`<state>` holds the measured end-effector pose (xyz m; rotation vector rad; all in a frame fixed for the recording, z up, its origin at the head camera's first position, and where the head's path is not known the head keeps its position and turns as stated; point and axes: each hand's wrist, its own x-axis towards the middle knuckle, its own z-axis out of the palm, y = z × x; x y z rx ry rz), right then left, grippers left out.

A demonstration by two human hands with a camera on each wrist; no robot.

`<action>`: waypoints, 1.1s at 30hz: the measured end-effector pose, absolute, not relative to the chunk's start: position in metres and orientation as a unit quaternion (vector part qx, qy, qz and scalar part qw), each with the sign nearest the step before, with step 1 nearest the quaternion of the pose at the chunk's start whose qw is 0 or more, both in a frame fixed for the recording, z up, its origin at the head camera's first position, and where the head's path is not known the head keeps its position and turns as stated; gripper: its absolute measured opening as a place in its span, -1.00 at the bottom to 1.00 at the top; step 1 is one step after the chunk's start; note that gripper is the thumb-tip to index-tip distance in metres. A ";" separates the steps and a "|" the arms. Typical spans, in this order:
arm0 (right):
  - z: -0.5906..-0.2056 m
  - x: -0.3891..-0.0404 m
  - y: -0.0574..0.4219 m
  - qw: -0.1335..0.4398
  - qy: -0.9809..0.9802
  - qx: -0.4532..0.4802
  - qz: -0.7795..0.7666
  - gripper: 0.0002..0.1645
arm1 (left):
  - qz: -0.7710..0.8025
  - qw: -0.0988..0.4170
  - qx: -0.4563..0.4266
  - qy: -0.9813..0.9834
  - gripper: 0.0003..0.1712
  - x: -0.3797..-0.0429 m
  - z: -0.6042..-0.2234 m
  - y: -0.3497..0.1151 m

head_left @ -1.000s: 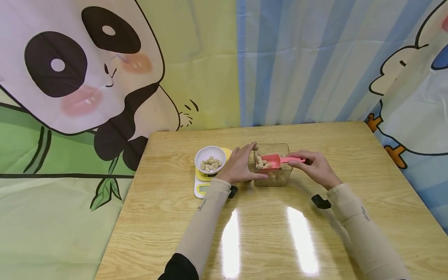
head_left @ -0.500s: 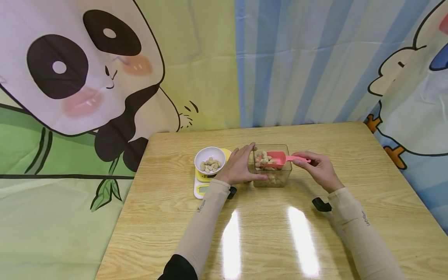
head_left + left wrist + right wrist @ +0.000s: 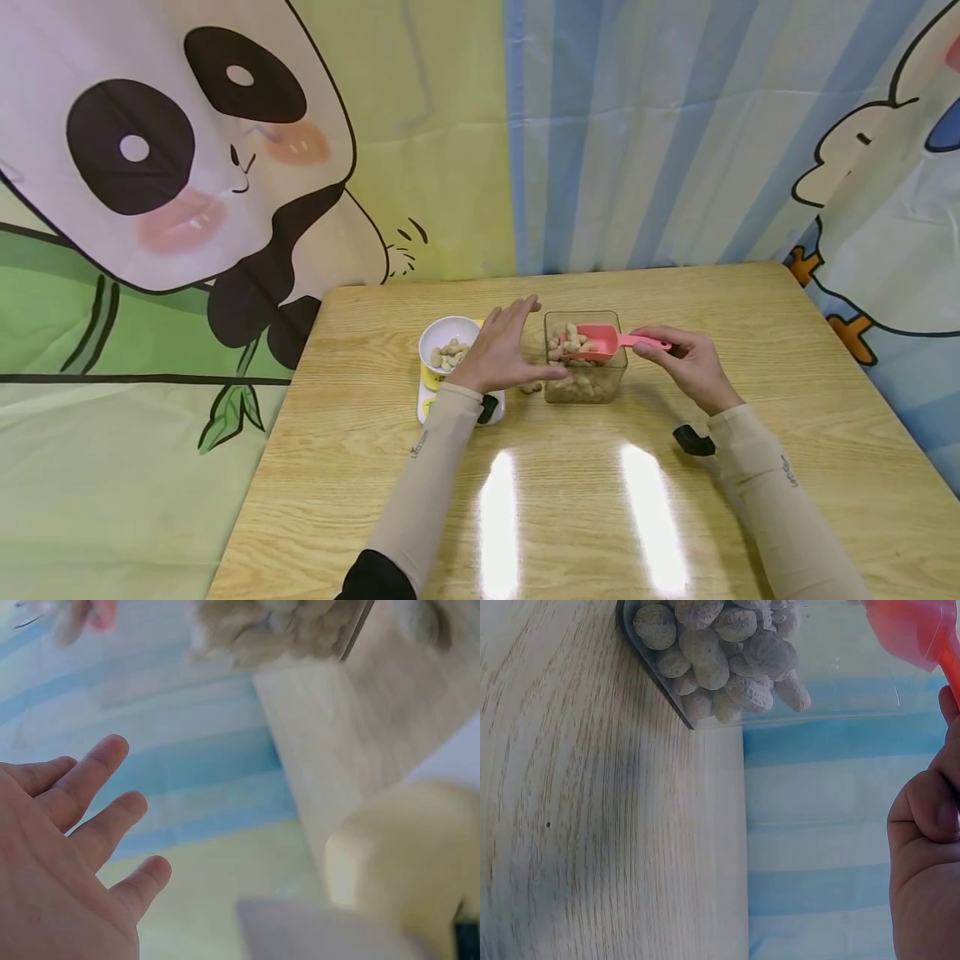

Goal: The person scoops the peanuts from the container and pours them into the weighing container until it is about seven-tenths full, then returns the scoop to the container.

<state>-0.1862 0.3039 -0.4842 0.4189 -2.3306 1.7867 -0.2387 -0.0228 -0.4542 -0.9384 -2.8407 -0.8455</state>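
My right hand (image 3: 686, 367) pinches the handle of a pink scoop (image 3: 600, 342), whose bowl sits over the mouth of a clear square container (image 3: 585, 392). Unshelled peanuts (image 3: 573, 340) lie in the front of the scoop, and more peanuts (image 3: 705, 660) fill the container in the right wrist view. Beside the container's left wall, my left hand (image 3: 498, 350) is held with fingers spread and nothing in it. In the left wrist view the same hand (image 3: 67, 847) shows its straight fingers. Under and behind it, a white bowl (image 3: 442, 329) with several peanuts stands on a yellow and white kitchen scale (image 3: 491, 408), partly hidden.
A few loose peanuts (image 3: 531, 387) lie on the wooden table (image 3: 570, 500) between the scale and the container. The table's far edge meets a cartoon-printed curtain (image 3: 637, 150).
My left hand has come off the container and moved slightly left, its fingers spread. The scoop has shifted a little to the right, with peanuts in it.
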 end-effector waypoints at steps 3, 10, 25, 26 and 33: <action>-0.487 -0.187 0.305 0.087 -0.781 0.144 0.601 -0.68 | -0.271 0.027 -0.295 -0.916 0.42 -0.239 -0.446 -0.035; -0.485 -0.185 0.303 0.092 -0.784 0.141 0.597 -0.69 | -0.243 0.062 -0.264 -0.931 0.43 -0.244 -0.443 -0.080; -0.483 -0.187 0.300 0.090 -0.791 0.132 0.591 -0.70 | -0.242 0.037 -0.151 -0.958 0.51 -0.243 -0.476 -0.146; -0.483 -0.187 0.299 0.089 -0.791 0.131 0.591 -0.70 | -0.238 0.035 -0.148 -0.959 0.53 -0.243 -0.478 -0.148; -0.473 -0.184 0.297 0.097 -0.802 0.130 0.575 -0.69 | -0.245 0.032 -0.150 -0.957 0.48 -0.245 -0.492 -0.154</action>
